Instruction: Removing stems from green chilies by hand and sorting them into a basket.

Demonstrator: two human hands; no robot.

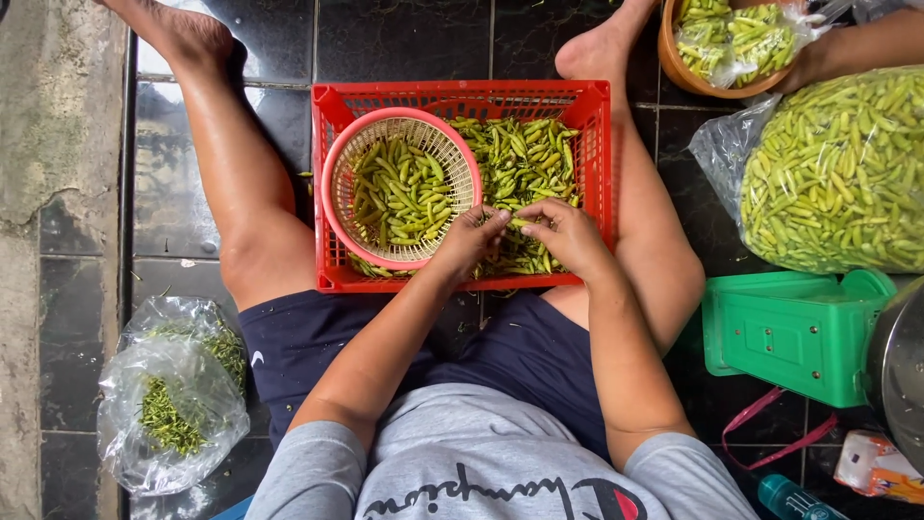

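Note:
I sit on a dark tiled floor with a red plastic crate [601,144] between my legs, filled with small green chili peppers [525,159]. A pink round basket [334,188] rests tilted in the crate's left side and holds more green chilies. My left hand [469,241] and my right hand [568,231] meet over the crate's near edge, fingertips pinching one green chili [520,222] between them.
A clear bag of green stems [173,395] lies at my left. To the right are a large clear bag of chilies [837,173], a green scale [789,332], a metal pot [900,371], and another person's arm [866,43] by a brown bowl [674,58].

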